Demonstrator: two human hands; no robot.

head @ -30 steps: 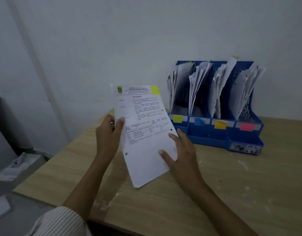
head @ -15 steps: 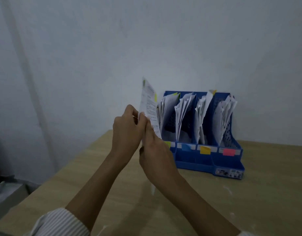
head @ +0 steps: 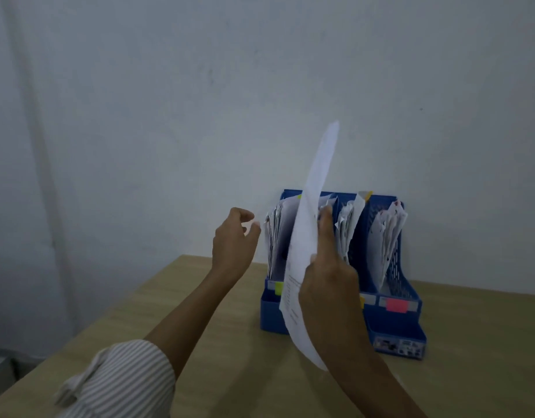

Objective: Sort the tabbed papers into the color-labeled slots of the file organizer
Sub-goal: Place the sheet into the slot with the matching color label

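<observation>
Right hand (head: 326, 285) raised in front of the blue file organizer (head: 392, 324), gripping a single printed sheet (head: 308, 236) held nearly edge-on, so the print on its face shows only as faint grey lines low down and cannot be read; no coloured tab to be made out on it from this angle. Index finger stretched up along the sheet's right side, thumb hidden behind the paper. Top corner of the sheet high above the organizer's rim, bottom corner low over the wooden table (head: 199, 312), the whole thing covering most of the two left slots. Left hand (head: 233, 245) just left of the organizer, fingers loosely curled, holding nothing, apart from the sheet. Slots crammed with upright, crumpled papers (head: 386, 236). Labels only partly visible — a sliver of the yellow-green label (head: 278, 288) at the left, a thin edge of another yellow one beside the right wrist, the pink label (head: 396, 305) in full, the second slot's label wholly hidden. Striped sleeve (head: 121, 378) at the lower left — cut off by the frame.
</observation>
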